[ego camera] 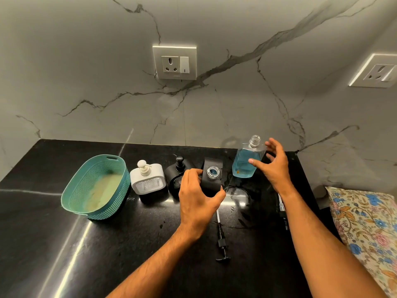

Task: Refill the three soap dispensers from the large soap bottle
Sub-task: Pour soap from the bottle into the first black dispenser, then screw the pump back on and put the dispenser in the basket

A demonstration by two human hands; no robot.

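Nearest me, my left hand [198,194] grips the uncapped black dispenser [211,176] on the surface; right hand [271,163], fingers spread wide, reaches for the open clear bottle of blue soap [247,160]. Knock it, I'd guess, and soap spills.

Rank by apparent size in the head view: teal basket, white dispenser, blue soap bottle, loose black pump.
1. teal basket, clearly largest.
2. and 3. blue soap bottle and white dispenser: too alike to rank.
4. loose black pump, thinnest.
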